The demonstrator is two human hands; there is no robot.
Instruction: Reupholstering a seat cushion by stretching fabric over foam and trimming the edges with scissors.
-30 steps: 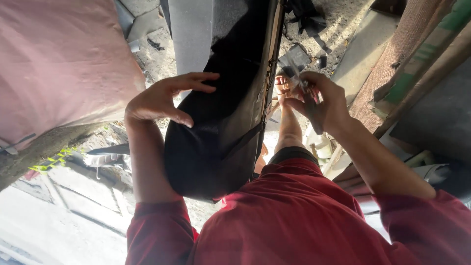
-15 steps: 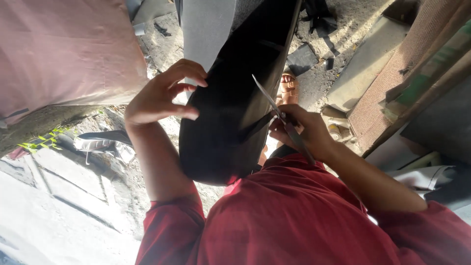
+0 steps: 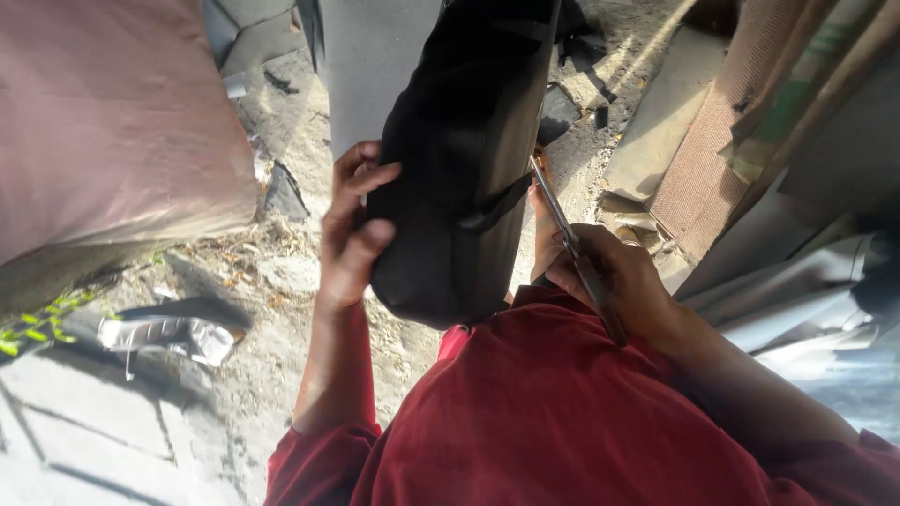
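A long black padded cover (image 3: 464, 141) hangs down in front of me, its rounded end just above my red shirt. My left hand (image 3: 352, 230) grips its left edge, fingers curled onto the black fabric. My right hand (image 3: 619, 281) holds a pair of metal scissors (image 3: 562, 225), blades pointing up toward the cover's right edge beside a black strap (image 3: 492, 211). Whether the blades touch the fabric is unclear. A bare foot in a sandal shows just behind the scissors.
A large pink cushion-like bulk (image 3: 103, 122) fills the upper left. Crumpled silver foil (image 3: 164, 333) lies on the dusty ground at left. Brown and grey boards and sheets (image 3: 741, 159) lean at the right. Dark scraps lie on the ground beyond the cover.
My left hand has closed from spread fingers onto the cover's edge. My right hand with the scissors has dropped lower beside the cover, with the blades now reaching up to the strap.
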